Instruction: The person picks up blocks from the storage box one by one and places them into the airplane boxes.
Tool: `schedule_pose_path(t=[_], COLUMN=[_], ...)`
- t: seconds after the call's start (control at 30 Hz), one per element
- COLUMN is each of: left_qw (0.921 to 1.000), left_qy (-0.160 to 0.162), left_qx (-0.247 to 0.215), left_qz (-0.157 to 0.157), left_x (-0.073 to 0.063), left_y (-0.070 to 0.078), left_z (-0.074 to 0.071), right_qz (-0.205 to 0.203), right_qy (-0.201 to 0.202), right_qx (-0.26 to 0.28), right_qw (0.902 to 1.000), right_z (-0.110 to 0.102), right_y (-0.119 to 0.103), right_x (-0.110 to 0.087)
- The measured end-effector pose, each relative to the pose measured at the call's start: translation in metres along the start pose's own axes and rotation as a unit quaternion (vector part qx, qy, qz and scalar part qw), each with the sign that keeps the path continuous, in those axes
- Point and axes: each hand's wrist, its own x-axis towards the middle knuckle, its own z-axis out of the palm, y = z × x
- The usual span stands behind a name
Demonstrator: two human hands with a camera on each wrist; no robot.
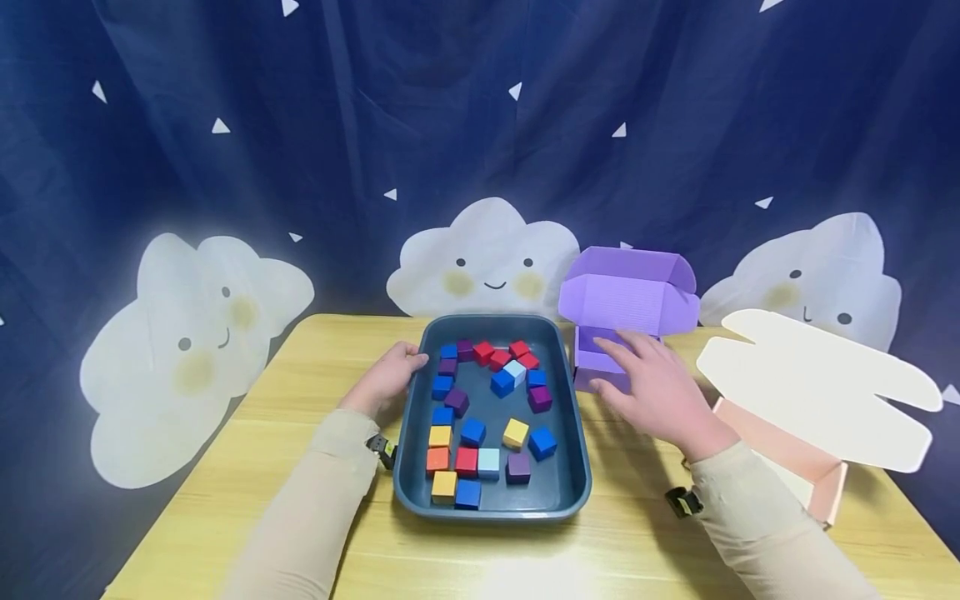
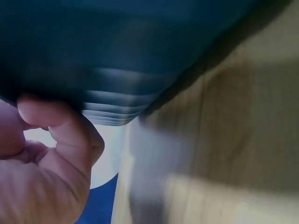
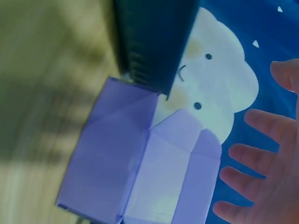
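Observation:
My left hand [image 1: 386, 379] grips the left rim of a dark blue-grey tray [image 1: 491, 510]. In the left wrist view its curled fingers [image 2: 70, 130] sit at the rim, against the ribbed outer wall. Loose cubes in the tray include a blue cube [image 1: 543, 443], a red cube [image 1: 467, 462], a yellow cube [image 1: 515, 433] and a purple cube [image 1: 517, 467]. On the other side, my right hand [image 1: 660, 392] hovers with spread fingers over the front of a purple box [image 1: 600, 371], whose lid stands up. The right wrist view shows nothing in that hand.
A pale pink box [image 1: 780, 437] with its white lid [image 1: 817, 383] folded back sits at the right of the wooden table [image 1: 300, 442]. Behind the table hangs a dark blue curtain [image 1: 450, 108] with clouds. The purple box stands close beside the tray's right wall.

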Motion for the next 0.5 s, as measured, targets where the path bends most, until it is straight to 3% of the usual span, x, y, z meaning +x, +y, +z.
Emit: schedule_pose_path(t=[0.27, 0.5], left_qw=[0.998, 0.9968], left_qy=[-0.02, -0.026], left_qx=[-0.059, -0.073], left_qz=[0.012, 0.019], left_x=[0.003, 0.003], left_y=[-0.01, -0.011], left_z=[-0.007, -0.003], right_qz=[-0.014, -0.042], right_qy=[-0.02, -0.044], right_qx=[0.029, 0.045], right_qw=[0.9993, 0.9971], right_z=[-0.002, -0.005], right_y=[-0.021, -0.048], right_x=[0.035, 0.067])
